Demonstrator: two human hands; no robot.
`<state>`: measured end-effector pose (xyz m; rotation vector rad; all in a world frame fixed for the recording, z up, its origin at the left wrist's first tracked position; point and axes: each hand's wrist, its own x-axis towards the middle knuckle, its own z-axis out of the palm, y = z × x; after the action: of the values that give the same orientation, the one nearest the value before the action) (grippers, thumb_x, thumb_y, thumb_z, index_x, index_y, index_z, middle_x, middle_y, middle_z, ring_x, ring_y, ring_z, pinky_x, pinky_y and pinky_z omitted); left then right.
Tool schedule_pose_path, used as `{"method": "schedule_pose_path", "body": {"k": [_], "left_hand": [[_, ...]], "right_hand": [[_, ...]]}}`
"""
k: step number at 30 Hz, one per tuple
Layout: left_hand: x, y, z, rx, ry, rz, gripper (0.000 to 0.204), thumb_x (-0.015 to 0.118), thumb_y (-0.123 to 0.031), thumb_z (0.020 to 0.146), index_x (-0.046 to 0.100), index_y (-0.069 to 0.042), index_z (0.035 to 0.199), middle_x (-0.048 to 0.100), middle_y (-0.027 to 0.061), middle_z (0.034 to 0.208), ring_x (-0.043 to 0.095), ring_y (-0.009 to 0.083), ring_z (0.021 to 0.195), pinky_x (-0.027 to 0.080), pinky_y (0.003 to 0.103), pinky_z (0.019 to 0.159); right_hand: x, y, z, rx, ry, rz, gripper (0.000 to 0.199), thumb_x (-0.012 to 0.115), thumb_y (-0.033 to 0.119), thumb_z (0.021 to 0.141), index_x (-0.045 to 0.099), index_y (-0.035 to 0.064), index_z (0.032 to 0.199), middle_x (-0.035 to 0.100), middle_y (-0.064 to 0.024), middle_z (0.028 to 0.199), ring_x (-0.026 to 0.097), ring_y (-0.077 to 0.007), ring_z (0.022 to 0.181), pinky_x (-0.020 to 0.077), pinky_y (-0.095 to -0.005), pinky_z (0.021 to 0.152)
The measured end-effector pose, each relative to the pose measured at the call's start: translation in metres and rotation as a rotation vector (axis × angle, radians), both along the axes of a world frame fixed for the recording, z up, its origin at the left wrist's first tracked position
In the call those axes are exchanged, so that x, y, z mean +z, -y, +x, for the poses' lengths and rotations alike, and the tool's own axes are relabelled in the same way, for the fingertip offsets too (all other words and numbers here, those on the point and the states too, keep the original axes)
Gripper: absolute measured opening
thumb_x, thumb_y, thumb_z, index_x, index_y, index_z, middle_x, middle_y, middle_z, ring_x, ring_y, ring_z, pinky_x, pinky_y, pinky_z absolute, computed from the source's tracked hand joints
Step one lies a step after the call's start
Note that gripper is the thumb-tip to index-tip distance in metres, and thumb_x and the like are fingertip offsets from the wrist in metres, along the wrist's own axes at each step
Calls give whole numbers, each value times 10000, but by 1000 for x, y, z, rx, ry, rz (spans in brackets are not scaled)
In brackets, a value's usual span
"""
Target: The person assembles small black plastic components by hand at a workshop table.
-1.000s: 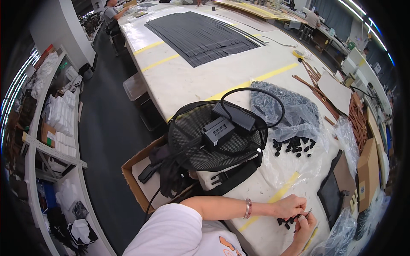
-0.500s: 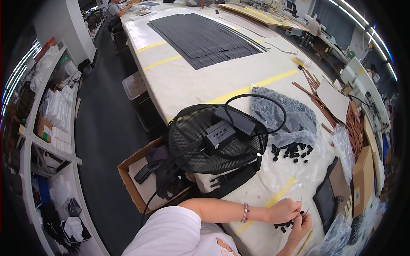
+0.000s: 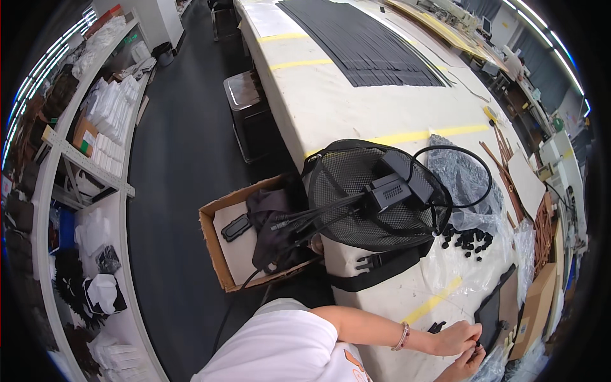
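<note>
Head view: my left hand (image 3: 455, 338) and right hand (image 3: 468, 364) meet at the table's near edge, fingers curled on a small black part (image 3: 478, 344) — the grip itself I cannot tell — with loose black clips (image 3: 466, 239) lying well apart, farther up the table.

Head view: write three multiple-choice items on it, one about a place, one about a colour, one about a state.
1. Where does the pile of small black parts lie?
A. on clear plastic sheet right of the mesh bag
B. in the cardboard box
C. on the shelf

2. What colour are the tape stripes on the table?
A. red
B. yellow
C. blue

3. How are the left hand and right hand placed?
A. far apart
B. resting on the mesh bag
C. close together at the table's near end

Answers: 1 A, the pile sits beside the mesh bag; 2 B, the stripes are yellow; 3 C, both hands meet, fingers pinching something small and dark.
</note>
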<state>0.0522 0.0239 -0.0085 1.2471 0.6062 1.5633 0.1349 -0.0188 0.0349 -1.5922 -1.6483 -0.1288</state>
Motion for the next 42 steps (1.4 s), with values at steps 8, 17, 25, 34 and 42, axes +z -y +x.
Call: {"method": "schedule_pose_path", "body": {"k": [8,17,25,34,42], "left_hand": [[1,-8,-13,-493,250,-316,216,571,-144,719,455,14,629,497,86,468,458,131,318,330,244,263],[-13,-27,-12,-364,235,-207,164,562,-42,646,466,43,543,524,120,471,500,167,319,378,264,274],[-17,-30,-9,-415,53,-74,192,563,-31,644,470,70,510,521,132,450,514,177,324,383,260,281],[-3,-18,-29,-551,173,-266,91,498,17,620,456,56,550,503,122,422,484,147,309,349,248,271],[-9,-17,-20,-550,-48,-159,67,455,11,657,414,-1,606,525,100,504,528,115,384,344,213,272]], "right_hand": [[-2,1,4,43,208,-3,201,557,184,831,601,-6,881,607,-128,761,563,-199,636,456,-293,554],[-13,-15,2,15,163,-23,234,543,217,835,581,-15,839,581,-141,720,536,-219,599,441,-309,532],[-12,-10,-7,13,-158,-125,237,543,199,818,530,-29,752,497,-110,610,415,-171,509,366,-305,455],[-13,-9,-4,-20,50,-25,216,593,199,769,577,-16,752,538,-79,598,479,-149,520,392,-274,452],[-5,-10,24,410,-994,-480,175,552,130,781,547,-29,854,438,8,531,295,-32,392,233,-176,381]]}}
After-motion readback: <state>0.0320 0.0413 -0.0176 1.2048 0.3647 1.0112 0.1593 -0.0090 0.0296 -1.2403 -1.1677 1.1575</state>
